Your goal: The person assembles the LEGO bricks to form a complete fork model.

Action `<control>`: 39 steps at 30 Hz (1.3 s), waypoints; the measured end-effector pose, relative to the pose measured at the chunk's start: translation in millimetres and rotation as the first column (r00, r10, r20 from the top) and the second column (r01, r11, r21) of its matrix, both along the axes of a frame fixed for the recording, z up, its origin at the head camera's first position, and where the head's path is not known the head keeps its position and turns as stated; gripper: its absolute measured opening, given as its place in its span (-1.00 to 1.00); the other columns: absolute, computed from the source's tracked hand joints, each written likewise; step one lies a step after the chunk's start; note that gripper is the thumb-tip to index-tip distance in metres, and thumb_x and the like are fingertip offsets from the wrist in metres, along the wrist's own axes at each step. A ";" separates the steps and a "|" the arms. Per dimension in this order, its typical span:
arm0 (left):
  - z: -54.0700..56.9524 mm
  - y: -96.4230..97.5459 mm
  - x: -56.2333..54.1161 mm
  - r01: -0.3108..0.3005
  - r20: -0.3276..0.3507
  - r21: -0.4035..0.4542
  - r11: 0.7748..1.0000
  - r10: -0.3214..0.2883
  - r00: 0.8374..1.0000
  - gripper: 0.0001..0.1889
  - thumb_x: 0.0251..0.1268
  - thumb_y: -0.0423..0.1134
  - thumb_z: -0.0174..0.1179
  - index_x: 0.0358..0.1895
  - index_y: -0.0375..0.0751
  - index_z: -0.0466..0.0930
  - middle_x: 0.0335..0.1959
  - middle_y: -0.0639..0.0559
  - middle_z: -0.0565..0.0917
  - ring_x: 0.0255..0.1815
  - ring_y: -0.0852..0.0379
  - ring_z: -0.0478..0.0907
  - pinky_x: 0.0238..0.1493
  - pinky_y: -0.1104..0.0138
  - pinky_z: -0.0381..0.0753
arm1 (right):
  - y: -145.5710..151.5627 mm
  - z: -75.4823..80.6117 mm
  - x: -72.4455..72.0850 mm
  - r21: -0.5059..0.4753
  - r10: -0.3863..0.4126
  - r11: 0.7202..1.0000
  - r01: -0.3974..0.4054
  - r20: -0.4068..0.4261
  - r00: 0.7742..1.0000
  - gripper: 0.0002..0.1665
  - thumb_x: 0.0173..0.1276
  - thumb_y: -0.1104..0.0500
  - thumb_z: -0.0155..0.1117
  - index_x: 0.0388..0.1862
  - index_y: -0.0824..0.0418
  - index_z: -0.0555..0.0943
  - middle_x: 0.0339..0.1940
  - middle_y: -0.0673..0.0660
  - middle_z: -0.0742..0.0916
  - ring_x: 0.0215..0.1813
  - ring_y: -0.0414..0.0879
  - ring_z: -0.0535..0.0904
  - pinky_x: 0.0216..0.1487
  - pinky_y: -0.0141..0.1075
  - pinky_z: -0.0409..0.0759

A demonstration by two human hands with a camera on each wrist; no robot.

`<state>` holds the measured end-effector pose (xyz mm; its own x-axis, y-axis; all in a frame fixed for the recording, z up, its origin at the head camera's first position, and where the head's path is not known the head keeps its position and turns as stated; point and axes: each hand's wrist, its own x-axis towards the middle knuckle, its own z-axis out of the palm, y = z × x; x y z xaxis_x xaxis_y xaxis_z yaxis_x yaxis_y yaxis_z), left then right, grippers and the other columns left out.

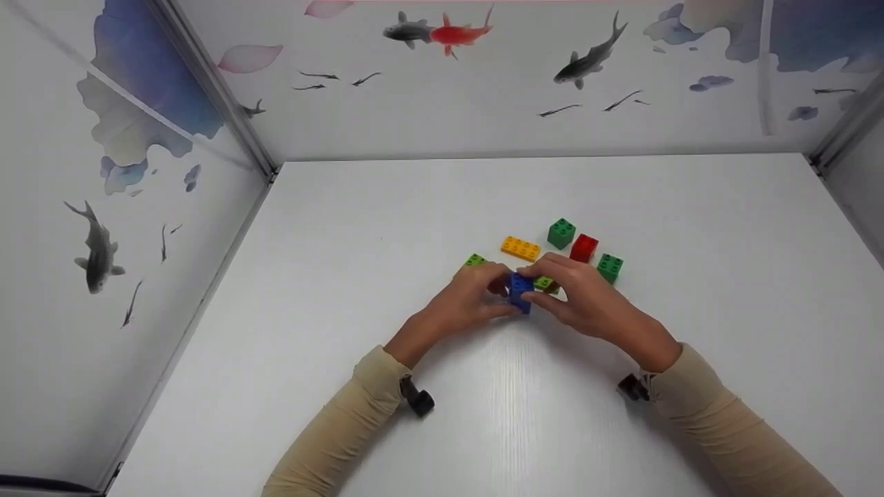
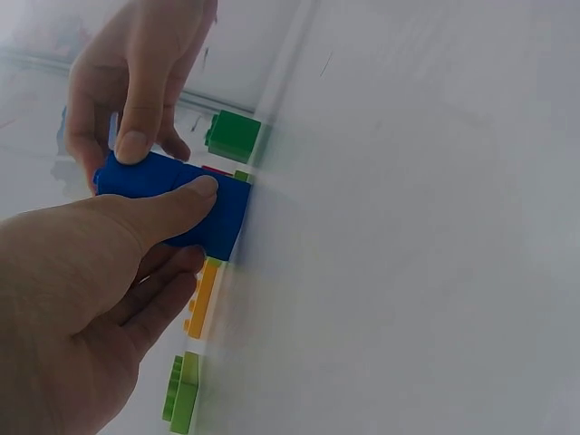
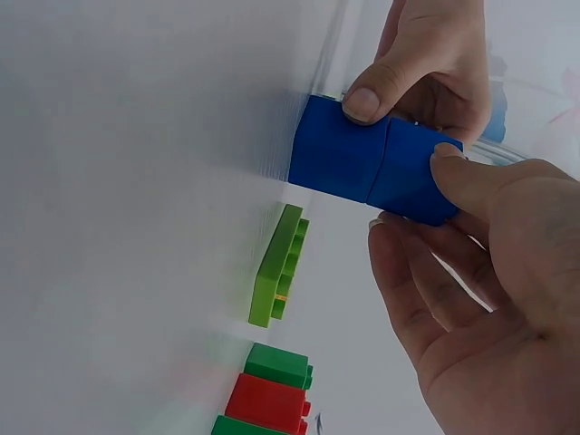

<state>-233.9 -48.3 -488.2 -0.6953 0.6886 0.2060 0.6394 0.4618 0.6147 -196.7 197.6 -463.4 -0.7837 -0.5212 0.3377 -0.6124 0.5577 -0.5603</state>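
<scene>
Two blue toy bricks stand one on the other near the middle of the table, a thin seam between them in the right wrist view. My left hand (image 1: 456, 300) pinches the lower blue brick (image 3: 335, 149), thumb on its near face. On the upper blue brick (image 3: 412, 172), my right hand (image 1: 590, 300) has its thumb against the near face and fingers behind. Both hands meet at this stack, low over the white tabletop. Part of a light green brick (image 1: 544, 283) shows behind the right fingers; another light green brick (image 1: 475, 260) is partly covered by the left hand.
Beyond the hands lie a yellow brick (image 1: 520, 248), a dark green brick (image 1: 561, 233), a red brick (image 1: 584, 247) and a second dark green brick (image 1: 610, 268). White panels with painted fish border the table (image 1: 387, 200) at the back and sides.
</scene>
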 end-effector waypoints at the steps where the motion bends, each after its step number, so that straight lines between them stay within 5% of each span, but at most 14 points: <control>1: -0.3 -0.1 -0.1 0.001 0.002 0.003 1.000 -0.001 1.000 -0.53 0.38 -0.16 0.53 0.26 -0.20 0.64 0.09 -0.05 0.77 0.04 0.08 0.75 0.13 0.42 0.75 | -0.1 -0.1 -0.2 0.004 0.000 1.000 0.000 0.000 1.000 -0.56 0.39 0.22 0.58 0.22 0.16 0.72 0.02 0.10 0.81 0.06 0.07 0.81 0.06 -0.14 0.85; 39: -1.5 -0.8 -1.3 0.025 0.051 0.079 0.997 -0.029 0.998 -0.64 0.40 -0.15 0.52 0.18 -0.14 0.75 0.01 -0.01 0.83 -0.02 0.11 0.79 0.09 0.37 0.78 | -0.9 6.5 4.0 0.064 0.038 0.997 -0.037 -0.010 0.999 -0.54 0.41 0.30 0.54 0.26 0.18 0.67 0.06 0.10 0.79 0.10 -0.02 0.79 0.18 -0.02 0.81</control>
<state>-235.2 -49.2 -489.7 -0.6882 0.6902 0.2236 0.6169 0.3945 0.6810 -192.7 196.7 -456.9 -0.7595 -0.5710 0.3116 -0.6397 0.5688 -0.5169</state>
